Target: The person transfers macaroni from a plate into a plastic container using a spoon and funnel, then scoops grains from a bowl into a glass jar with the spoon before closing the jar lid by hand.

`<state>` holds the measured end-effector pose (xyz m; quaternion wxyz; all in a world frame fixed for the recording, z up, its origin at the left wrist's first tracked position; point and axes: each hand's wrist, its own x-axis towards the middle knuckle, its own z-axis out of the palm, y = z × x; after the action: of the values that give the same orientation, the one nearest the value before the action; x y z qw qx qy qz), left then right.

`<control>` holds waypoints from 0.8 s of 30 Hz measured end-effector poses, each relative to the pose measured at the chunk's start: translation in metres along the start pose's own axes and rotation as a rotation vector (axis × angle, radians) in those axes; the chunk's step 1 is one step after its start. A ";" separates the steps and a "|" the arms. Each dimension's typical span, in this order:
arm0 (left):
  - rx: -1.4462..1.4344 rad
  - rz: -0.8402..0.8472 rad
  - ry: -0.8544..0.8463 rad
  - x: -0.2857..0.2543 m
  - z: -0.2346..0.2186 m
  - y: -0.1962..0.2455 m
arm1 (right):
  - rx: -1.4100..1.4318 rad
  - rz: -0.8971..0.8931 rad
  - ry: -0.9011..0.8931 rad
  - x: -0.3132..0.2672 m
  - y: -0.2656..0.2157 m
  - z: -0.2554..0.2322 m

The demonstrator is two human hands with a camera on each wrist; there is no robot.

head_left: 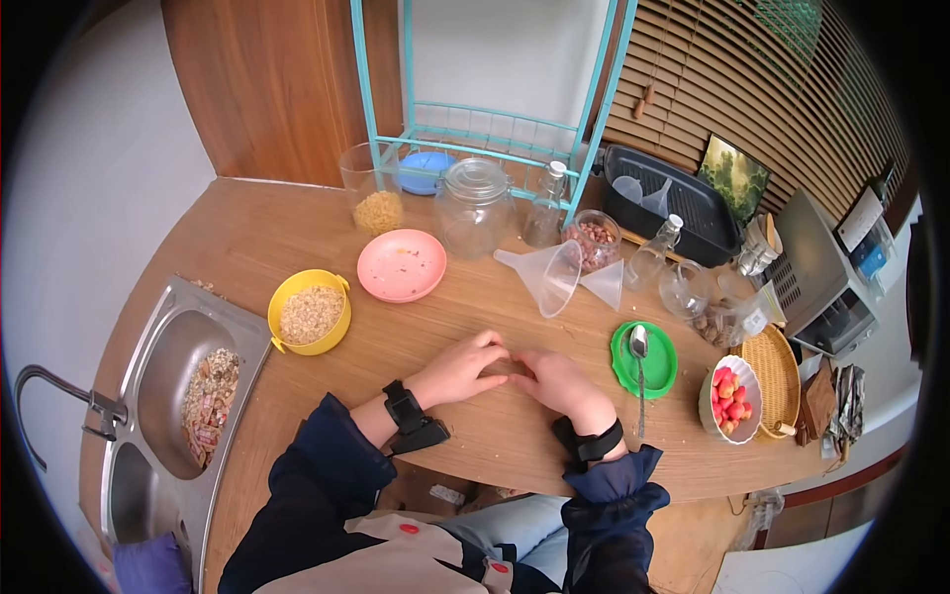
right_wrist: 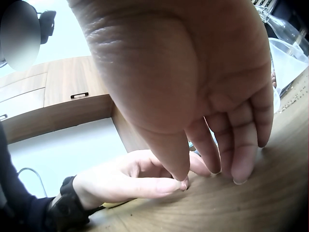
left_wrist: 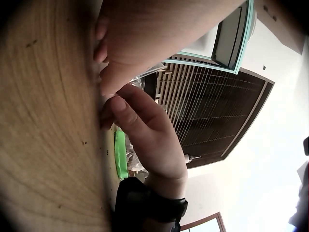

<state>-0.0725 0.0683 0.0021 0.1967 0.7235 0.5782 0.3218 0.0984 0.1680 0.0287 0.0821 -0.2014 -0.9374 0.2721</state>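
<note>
Both bare hands rest low over the wooden counter (head_left: pixel 445 317), their fingertips meeting in front of the body. My left hand (head_left: pixel 450 371) lies with relaxed fingers, thumb toward the other hand. From the other side my right hand (head_left: pixel 564 384) reaches in, its loosely bent fingertips down at the wood, as the right wrist view also shows. No object shows between them. To the right of the right hand, a metal spoon (head_left: pixel 639 343) lies across a green scalloped dish (head_left: pixel 625 370). Ahead of the left hand are a pink plate (head_left: pixel 401 265) with crumbs and a yellow bowl (head_left: pixel 276 309) of oats.
Two funnels (head_left: pixel 544 272), a large clip-top jar (head_left: pixel 473 213), glass bottles and a jar of nuts (head_left: pixel 594 238) stand at the back below a turquoise rack (head_left: pixel 475 148). A metal sink (head_left: pixel 148 366) is left; a white bowl (head_left: pixel 708 411) of red fruit and a wicker basket (head_left: pixel 782 371) are right.
</note>
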 end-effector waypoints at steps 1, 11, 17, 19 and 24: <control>0.006 -0.001 -0.003 0.000 0.000 0.000 | 0.000 -0.001 0.000 0.000 -0.001 -0.001; -0.006 0.028 0.029 0.000 0.002 -0.002 | -0.017 -0.001 0.005 0.000 0.000 0.000; 0.002 -0.015 -0.011 0.000 -0.001 0.001 | -0.015 0.009 0.001 0.000 -0.001 -0.001; 0.001 -0.007 -0.010 0.000 0.000 0.001 | -0.013 0.007 0.004 0.000 -0.001 -0.001; 0.005 0.012 0.007 -0.001 0.001 -0.001 | -0.006 0.010 -0.005 0.000 0.000 0.000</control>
<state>-0.0727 0.0680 0.0009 0.1909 0.7262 0.5756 0.3239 0.0985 0.1683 0.0285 0.0776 -0.2056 -0.9374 0.2703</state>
